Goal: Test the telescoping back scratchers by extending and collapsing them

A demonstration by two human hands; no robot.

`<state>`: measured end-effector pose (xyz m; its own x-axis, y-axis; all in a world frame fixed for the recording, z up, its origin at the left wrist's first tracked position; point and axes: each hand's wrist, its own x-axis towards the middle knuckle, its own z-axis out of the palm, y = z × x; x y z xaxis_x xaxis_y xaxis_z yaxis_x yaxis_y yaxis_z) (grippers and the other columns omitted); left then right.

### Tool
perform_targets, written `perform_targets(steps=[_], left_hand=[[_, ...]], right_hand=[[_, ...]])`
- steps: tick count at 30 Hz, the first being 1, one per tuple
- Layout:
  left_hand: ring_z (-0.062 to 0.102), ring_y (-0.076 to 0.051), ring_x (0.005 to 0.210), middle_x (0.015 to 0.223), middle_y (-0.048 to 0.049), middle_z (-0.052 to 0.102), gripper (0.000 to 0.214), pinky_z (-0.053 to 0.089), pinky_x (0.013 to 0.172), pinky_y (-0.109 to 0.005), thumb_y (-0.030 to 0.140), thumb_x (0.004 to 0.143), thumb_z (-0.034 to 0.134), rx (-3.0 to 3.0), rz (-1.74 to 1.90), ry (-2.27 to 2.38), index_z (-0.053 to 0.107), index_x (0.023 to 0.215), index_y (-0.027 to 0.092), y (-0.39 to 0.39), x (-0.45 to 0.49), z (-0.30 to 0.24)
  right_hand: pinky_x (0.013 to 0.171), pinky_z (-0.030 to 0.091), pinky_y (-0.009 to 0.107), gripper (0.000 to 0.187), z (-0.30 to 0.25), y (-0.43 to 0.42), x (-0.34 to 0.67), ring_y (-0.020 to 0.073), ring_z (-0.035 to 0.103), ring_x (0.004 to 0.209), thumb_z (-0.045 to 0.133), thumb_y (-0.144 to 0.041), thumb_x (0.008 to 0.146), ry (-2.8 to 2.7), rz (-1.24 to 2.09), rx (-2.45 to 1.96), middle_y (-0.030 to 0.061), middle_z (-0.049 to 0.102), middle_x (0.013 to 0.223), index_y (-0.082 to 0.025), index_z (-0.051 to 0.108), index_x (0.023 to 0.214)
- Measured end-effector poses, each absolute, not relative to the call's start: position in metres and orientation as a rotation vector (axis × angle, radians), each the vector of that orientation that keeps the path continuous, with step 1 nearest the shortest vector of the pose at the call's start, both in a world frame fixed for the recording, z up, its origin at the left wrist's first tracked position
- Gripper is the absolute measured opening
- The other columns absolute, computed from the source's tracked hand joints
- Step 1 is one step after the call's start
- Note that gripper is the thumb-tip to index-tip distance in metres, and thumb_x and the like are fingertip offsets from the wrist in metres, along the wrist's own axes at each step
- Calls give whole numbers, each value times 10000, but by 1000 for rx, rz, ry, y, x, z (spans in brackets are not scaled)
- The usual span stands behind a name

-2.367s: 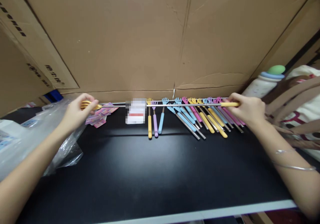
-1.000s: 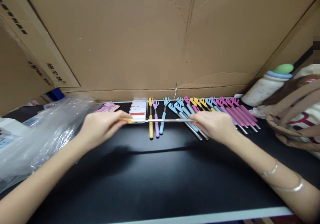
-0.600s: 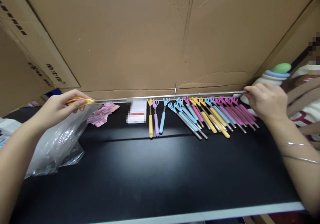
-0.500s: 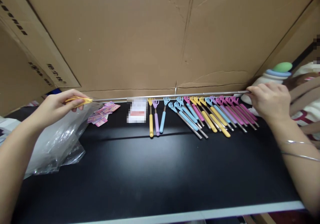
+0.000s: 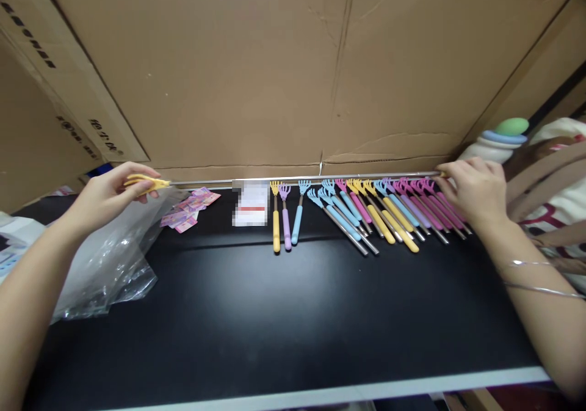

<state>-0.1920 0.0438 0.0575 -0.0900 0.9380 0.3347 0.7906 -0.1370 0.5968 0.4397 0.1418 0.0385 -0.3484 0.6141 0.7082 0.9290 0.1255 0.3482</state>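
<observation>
A telescopic back scratcher (image 5: 293, 179), its thin metal rod drawn out long, spans level between my two hands above the far side of the black table. My left hand (image 5: 114, 188) pinches its yellow claw head (image 5: 149, 183). At the other end, my right hand (image 5: 476, 191) is closed around the grip, which the fingers mostly hide. Beneath the rod lie several back scratchers (image 5: 384, 209) in blue, yellow, pink and purple, slanted side by side. Left of them, a yellow scratcher (image 5: 276, 228), a purple one (image 5: 286, 221) and a blue one (image 5: 298, 218) lie apart.
Clear plastic bags (image 5: 114, 264) lie under my left forearm, beside a pile of pink printed cards (image 5: 190, 209). A blurred-out white card (image 5: 251, 203) is near the back. Cardboard (image 5: 229, 81) walls the far side. A white container with a green top (image 5: 511, 127) stands at right, near a person's clothing (image 5: 556, 215).
My right hand has shifted left, toward my left hand, and the stretch of rod between them looks shorter. My left hand has stayed nearly in place on the claw head.
</observation>
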Motion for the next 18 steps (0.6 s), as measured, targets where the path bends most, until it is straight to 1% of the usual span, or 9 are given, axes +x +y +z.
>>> perform_targets(steps=[3,6,8,10,12,15,18], left_hand=[[537,-108,709,891,-1,566,338,455,690,-225,451,776,534,1910,1141,1890,512,972,177,42,-189,59],[527,-106,692,795,9,564,369,454,666,-216,494,788,509,1833,1198,1869,514,965,171,41,-186,61],[522,-101,675,757,13,560,380,452,653,-212,510,797,492,1780,1252,1839,517,959,167,40,-187,61],[515,-91,664,752,18,552,365,447,645,-205,502,806,490,1731,1318,1816,516,945,166,41,-189,61],[504,-81,655,753,25,544,336,441,643,-199,481,817,490,1684,1366,1809,516,932,166,42,-190,60],[492,-71,648,759,31,540,309,430,643,-194,462,828,489,1637,1393,1808,520,925,170,43,-191,59],[489,-69,645,750,36,536,318,426,646,-187,474,815,506,1616,1361,1820,531,936,181,43,-191,60]], right_hand=[[792,229,334,218,37,142,439,206,444,843,436,-368,836,-1996,-1060,-1490,109,617,826,-187,553,872],[757,243,324,218,38,142,438,199,448,826,454,-385,832,-1982,-991,-1562,102,618,819,-191,552,844],[725,249,319,226,39,142,439,197,456,822,490,-408,815,-2015,-889,-1635,95,623,829,-195,564,834],[712,265,314,228,41,143,440,194,476,825,540,-410,783,-2056,-693,-1691,87,631,860,-196,587,848],[720,303,298,243,42,143,443,182,507,838,583,-384,752,-2062,-397,-1682,86,634,910,-185,605,890],[729,363,262,318,43,144,452,157,548,838,635,-370,707,-1960,27,-1627,102,634,955,-158,606,943],[702,403,250,395,46,144,464,158,576,828,695,-385,644,-1893,344,-1610,129,636,983,-159,603,954]])
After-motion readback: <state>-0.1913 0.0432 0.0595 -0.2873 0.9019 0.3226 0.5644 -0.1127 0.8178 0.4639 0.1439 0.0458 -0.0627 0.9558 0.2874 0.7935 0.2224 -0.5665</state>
